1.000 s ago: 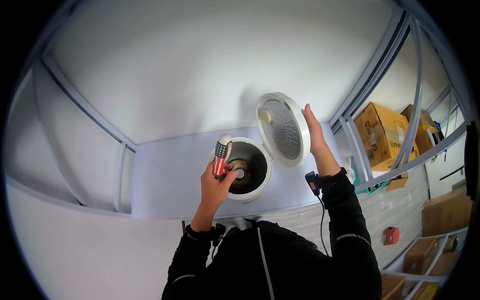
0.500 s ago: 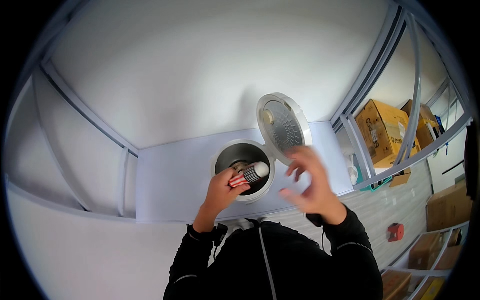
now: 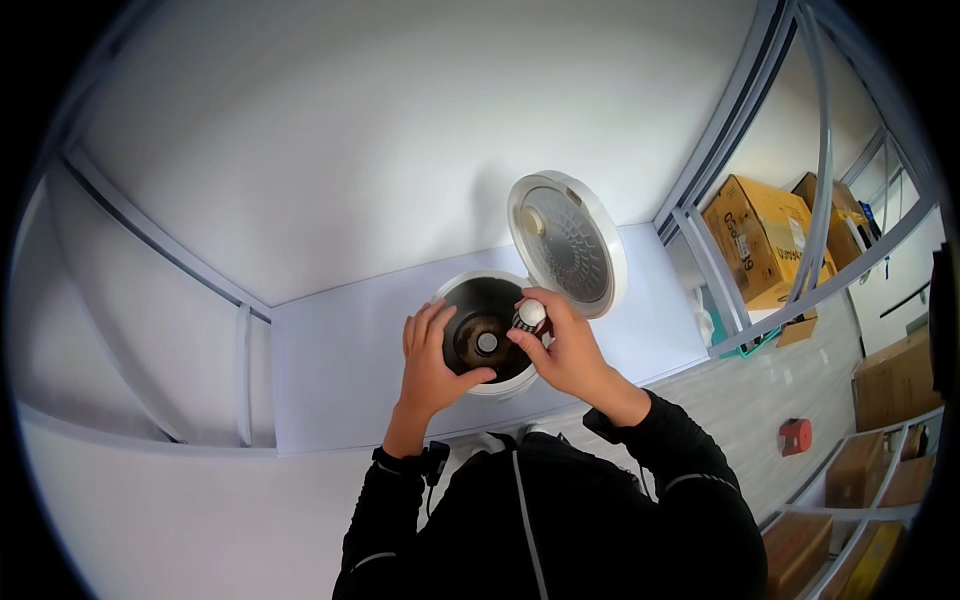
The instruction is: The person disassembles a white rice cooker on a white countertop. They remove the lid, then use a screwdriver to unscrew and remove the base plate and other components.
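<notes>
A white rice cooker (image 3: 508,388) stands on the pale table, its lid (image 3: 572,250) raised on the right. No inner pot lines it; the brownish heating plate (image 3: 466,352) with its round central button (image 3: 487,343) shows at the bottom. My right hand (image 3: 578,352) grips a small striped cylinder (image 3: 531,313) with a rounded white end, over the cooker's right rim. What kind of thing it is I cannot make out, and my fingers cover much of it. My left hand (image 3: 428,368) rests at the left rim, fingers apart, thumb over the opening, holding nothing.
The table (image 3: 340,350) meets a white wall behind the raised lid. Grey metal framing (image 3: 690,240) borders the right side. Beyond it are cardboard boxes (image 3: 765,240) and, on the floor, a red stool (image 3: 795,437).
The striped cylinder has passed from my left hand to my right. My right hand has come in to the cooker's right rim; my left has opened and shifted to the left rim.
</notes>
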`<state>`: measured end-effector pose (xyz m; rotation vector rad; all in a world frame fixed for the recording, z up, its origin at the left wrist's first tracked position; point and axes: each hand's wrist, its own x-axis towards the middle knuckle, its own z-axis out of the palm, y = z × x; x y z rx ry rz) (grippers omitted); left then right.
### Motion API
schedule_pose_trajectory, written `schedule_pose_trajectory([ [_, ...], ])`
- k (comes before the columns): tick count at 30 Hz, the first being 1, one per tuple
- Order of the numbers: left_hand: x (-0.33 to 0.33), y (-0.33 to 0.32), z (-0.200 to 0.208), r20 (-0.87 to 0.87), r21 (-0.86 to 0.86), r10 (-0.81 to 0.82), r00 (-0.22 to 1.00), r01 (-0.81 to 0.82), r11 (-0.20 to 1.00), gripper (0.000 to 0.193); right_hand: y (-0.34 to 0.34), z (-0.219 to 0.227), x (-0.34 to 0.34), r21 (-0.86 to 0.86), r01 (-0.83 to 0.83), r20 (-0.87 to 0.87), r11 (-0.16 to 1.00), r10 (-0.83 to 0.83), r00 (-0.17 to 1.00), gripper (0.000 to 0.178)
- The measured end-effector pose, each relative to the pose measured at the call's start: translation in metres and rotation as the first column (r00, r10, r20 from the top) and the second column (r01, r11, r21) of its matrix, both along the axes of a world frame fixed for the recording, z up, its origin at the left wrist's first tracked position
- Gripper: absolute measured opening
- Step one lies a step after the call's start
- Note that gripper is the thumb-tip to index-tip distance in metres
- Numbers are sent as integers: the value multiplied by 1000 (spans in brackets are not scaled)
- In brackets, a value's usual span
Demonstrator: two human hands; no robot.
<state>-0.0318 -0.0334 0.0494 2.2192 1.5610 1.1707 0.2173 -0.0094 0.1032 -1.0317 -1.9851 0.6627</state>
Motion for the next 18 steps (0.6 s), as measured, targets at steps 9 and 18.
schedule_pose_trajectory([
  [9, -7, 3, -16, 63, -66, -56, 996, 60, 996, 119, 8, -26, -17, -122, 50, -91, 991, -61, 994, 48],
  [18, -8, 6, -21, 27, -43, -66, 997, 67, 997, 115, 6, -45, -30, -126, 118, -150, 985, -137, 979, 54],
])
